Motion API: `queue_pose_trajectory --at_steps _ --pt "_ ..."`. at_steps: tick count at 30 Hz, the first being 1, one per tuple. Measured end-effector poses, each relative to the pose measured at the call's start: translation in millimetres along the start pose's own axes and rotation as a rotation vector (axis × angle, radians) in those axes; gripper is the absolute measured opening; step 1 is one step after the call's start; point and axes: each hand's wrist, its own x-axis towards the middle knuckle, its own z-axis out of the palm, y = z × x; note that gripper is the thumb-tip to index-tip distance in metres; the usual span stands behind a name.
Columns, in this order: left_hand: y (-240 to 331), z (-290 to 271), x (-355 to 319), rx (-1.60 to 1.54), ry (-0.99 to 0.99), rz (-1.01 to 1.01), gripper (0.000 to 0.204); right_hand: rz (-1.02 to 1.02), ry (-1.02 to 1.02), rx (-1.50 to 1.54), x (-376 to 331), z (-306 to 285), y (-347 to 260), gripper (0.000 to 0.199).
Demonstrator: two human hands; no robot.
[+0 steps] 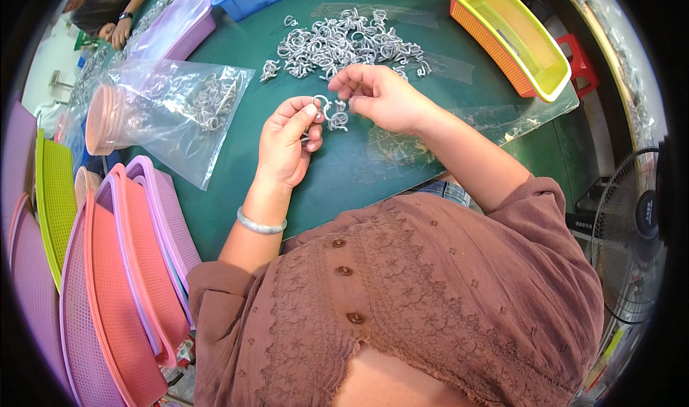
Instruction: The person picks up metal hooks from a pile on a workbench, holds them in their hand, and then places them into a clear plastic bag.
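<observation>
Over the green counter, the left hand is pinching grey rings, the right hand is hovering alongside, hold unclear, a slack pinch likely risking a drop!

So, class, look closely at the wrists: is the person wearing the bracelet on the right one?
No, the bracelet circles the wrist of the left hand, which holds metal rings.

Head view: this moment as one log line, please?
Left hand: pinching grey ring | Right hand: beside ring cluster, contact unclear | Green table: ring pile beyond hands
</observation>
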Motion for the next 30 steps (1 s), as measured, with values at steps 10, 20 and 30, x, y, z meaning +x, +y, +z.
queue_pose_trajectory --at_steps 10,20,30 --pt "4 4 -1 -0.036 0.045 -0.06 0.009 -0.16 -0.109 -0.051 1 5 6 0.014" --pt "6 2 0 0.478 0.078 0.075 0.008 -0.25 0.008 -0.307 -3 4 2 0.016" --pt "5 -13 5 -0.123 -0.083 -0.127 0.011 -0.12 -0.066 -0.073 4 7 17 0.014"
